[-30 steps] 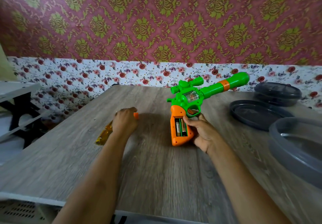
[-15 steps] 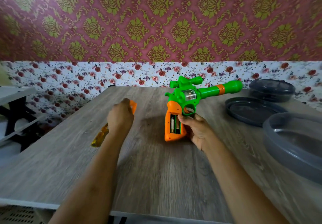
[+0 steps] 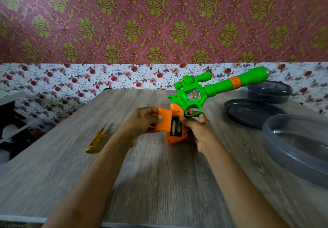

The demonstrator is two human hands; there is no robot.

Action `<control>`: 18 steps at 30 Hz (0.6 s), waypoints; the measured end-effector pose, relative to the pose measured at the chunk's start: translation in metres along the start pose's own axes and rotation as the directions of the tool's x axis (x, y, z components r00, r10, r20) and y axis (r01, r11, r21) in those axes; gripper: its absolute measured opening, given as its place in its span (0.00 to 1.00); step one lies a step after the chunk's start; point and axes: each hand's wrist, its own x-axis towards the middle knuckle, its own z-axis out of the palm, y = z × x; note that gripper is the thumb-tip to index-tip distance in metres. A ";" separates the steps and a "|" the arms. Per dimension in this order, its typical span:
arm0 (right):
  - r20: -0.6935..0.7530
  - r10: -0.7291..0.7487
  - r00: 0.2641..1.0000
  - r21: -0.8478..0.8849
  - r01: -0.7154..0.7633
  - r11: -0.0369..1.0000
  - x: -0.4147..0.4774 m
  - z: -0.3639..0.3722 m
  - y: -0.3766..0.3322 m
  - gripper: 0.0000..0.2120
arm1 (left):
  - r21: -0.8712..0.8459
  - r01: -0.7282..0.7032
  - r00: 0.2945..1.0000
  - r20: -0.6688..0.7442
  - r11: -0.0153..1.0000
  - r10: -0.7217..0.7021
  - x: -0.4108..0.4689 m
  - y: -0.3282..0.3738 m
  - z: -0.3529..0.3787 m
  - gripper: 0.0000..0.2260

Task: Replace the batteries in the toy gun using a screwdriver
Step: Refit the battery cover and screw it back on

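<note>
Fingers of my left hand are curled round the flat orange plastic battery cover, pinching it right at the left edge of the open bay; my right hand grips the orange handle of the green and orange plastic toy gun, fingers closed on it, barrel pointing up and away to the right; whether the butt touches the grey wood-grain table I cannot tell; two batteries sit side by side in the bay, uncovered; the clear yellow-handled screwdriver lies on the table to my left, apart from both hands. I judge this the closing step, cover going over loaded cells, though the blurred frame does not rule out the reverse; if so, the next move calls for lining the cover up with the bay, pressing it flush, then freeing my left hand for the screwdriver; the screw itself I cannot see.
</note>
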 end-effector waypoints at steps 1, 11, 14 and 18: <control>-0.001 0.002 1.000 0.004 -0.002 1.000 0.001 0.000 0.001 0.14 | 0.005 0.010 1.000 0.008 1.000 -0.010 0.000 -0.002 0.001 0.05; -0.006 0.045 0.999 -0.028 -0.045 0.999 0.000 -0.004 -0.001 0.14 | 0.017 0.013 1.000 -0.022 1.000 -0.012 0.001 -0.010 0.005 0.07; 0.023 0.030 0.999 -0.027 -0.029 0.999 -0.003 -0.002 -0.003 0.12 | 0.047 -0.044 0.999 -0.018 0.998 0.045 -0.002 -0.009 0.006 0.08; 0.025 0.029 0.999 -0.062 -0.027 0.998 -0.003 -0.002 -0.002 0.10 | 0.032 -0.049 0.998 -0.031 0.998 0.050 -0.003 -0.009 0.009 0.05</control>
